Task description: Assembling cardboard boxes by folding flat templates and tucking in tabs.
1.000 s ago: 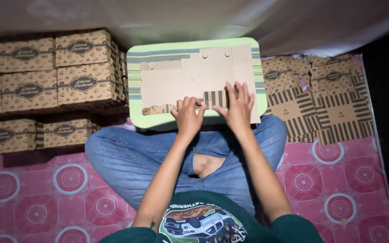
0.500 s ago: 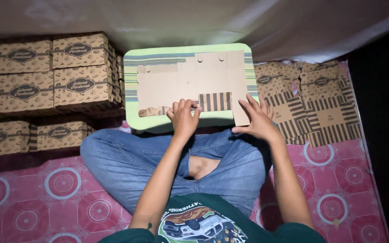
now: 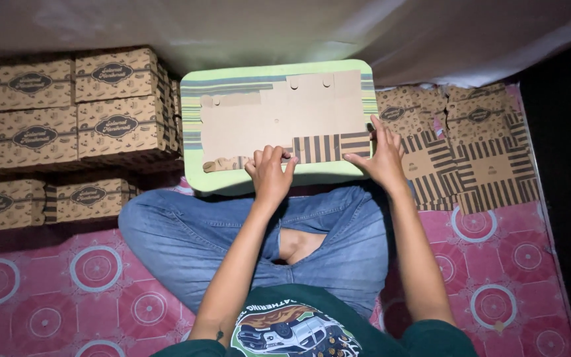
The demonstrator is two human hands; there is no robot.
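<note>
A flat, unfolded brown cardboard box blank (image 3: pixel 279 119) lies on a small light-green lap table (image 3: pixel 196 178) in front of my crossed legs. Its near flap shows dark stripes. My left hand (image 3: pixel 270 173) presses on the near edge of the blank, fingers curled over the striped flap. My right hand (image 3: pixel 381 158) grips the blank's right near corner at the table's edge, fingers spread on the card.
Assembled brown printed boxes (image 3: pixel 74 119) are stacked in rows at the left. A pile of flat striped box blanks (image 3: pixel 464 152) lies on the floor at the right. A pink patterned mat (image 3: pixel 67 284) covers the floor. A pale wall rises behind the table.
My right hand has slid from the middle of the near flap out to the blank's right corner. The left hand has stayed on the near edge.
</note>
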